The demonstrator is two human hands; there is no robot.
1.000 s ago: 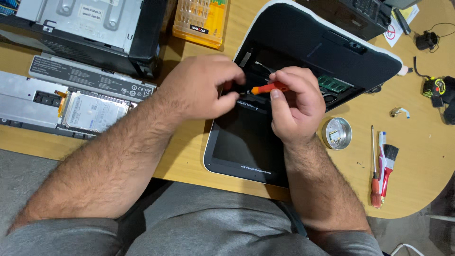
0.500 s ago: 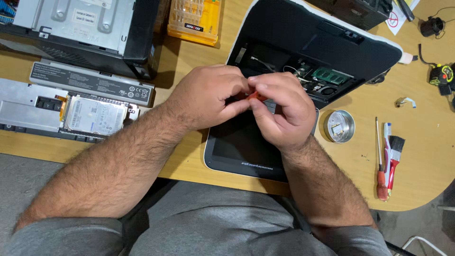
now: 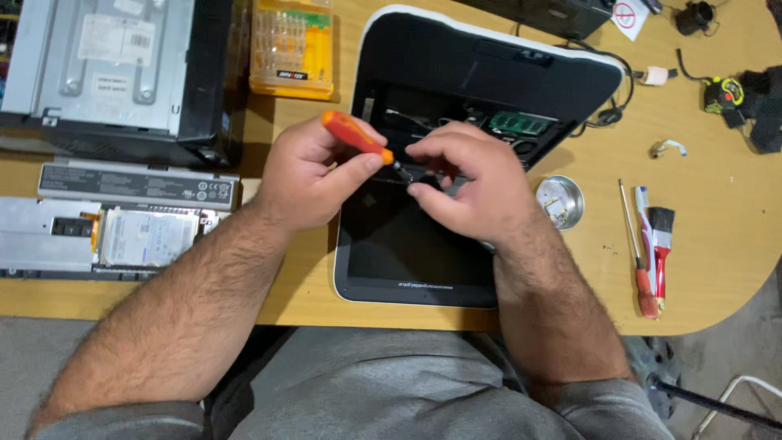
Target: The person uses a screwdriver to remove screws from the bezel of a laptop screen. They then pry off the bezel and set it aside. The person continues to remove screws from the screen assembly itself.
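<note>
**Tech A:** Wooden workbench (image 3: 717,244), rounded at the right end. Give the unit's position.

**Tech B:** An overturned laptop (image 3: 423,244) lies at centre, black underside up with a white rim. Its upper service bay is uncovered; a green memory module (image 3: 521,124) and loose wiring show inside.

**Tech A:** Hand states?

**Tech B:** The left hand (image 3: 314,175) is closed around an orange-handled screwdriver (image 3: 356,137), shaft angled down to the right. The right hand (image 3: 468,183) pinches at the driver's tip with fingertips, just over the edge of the open bay. Whether a screw sits between them cannot be told.

**Tech A:** Step in hand?

**Tech B:** By my judgement, fastener work at the bay edge: the tip is being seated or a small screw handled there. A next move would call for the tip square in the screw head and steady downward pressure.

**Tech A:** Surroundings?

**Tech B:** A round metal tin (image 3: 560,201) sits just right of the laptop. Further right lie a red-handled screwdriver (image 3: 638,253) and a small brush (image 3: 661,244). A yellow bit case (image 3: 292,49) lies above the left hand, and a bare hard drive (image 3: 147,238) at far left.
</note>
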